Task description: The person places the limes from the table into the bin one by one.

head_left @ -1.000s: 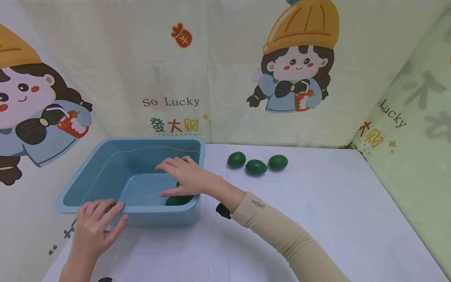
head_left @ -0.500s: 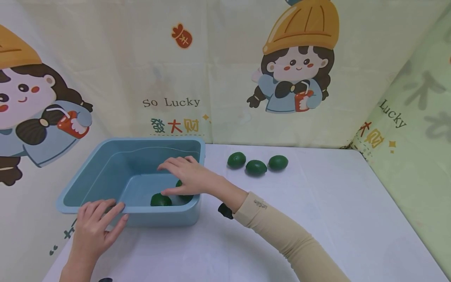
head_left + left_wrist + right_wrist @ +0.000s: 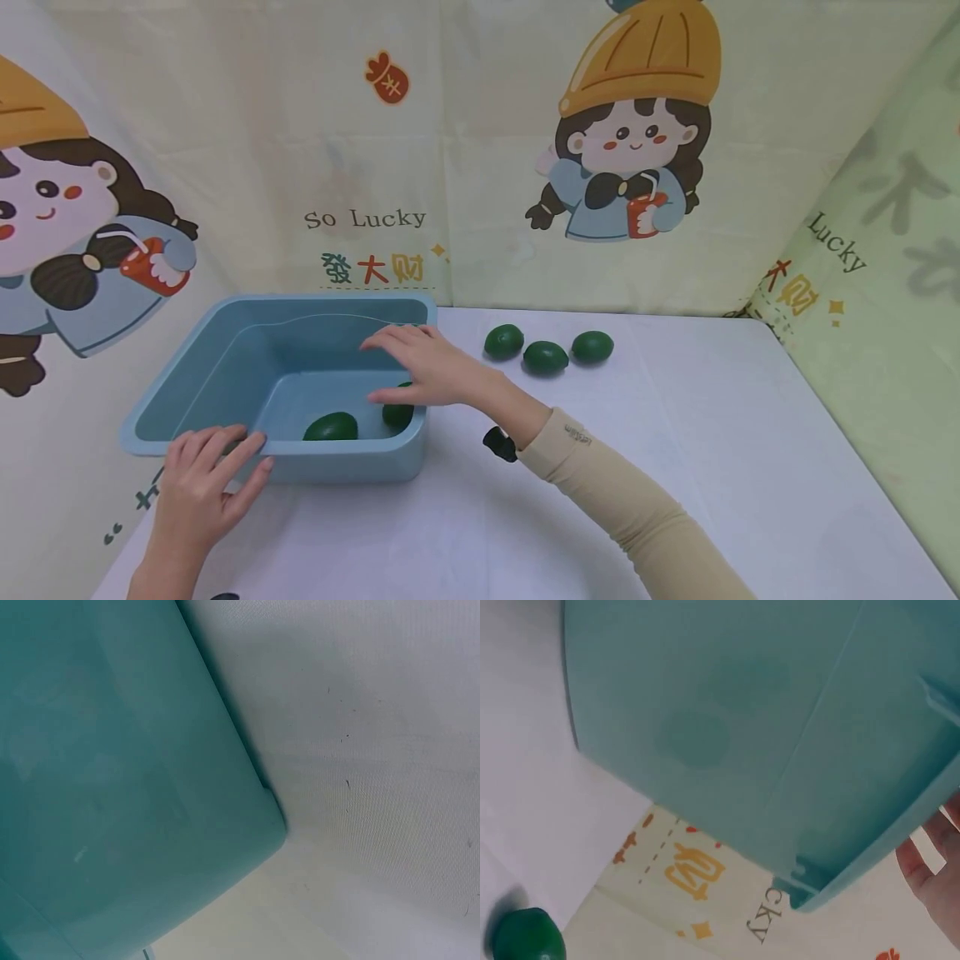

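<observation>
Two hands at a light blue rectangular plastic tub [image 3: 225,367] on a white tabletop [image 3: 675,467].

Left hand [image 3: 202,487] rests flat-fingered on the near rim, steadying it. Right hand [image 3: 427,371] hovers over the tub, grip loose and empty, above two dark green limes [image 3: 330,427]; three more limes [image 3: 545,356] lie nearby.

One green fruit [image 3: 397,414] in the blue tub [image 3: 225,333], half hidden behind the right hand [image 3: 431,371].

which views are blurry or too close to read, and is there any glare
Head view: sharp and evenly lit, no glare, soft shadows under the blue tub. Left wrist view: too close, only tub wall and the table. Right wrist view: close and soft, with one green fruit blurred in the corner.
</observation>
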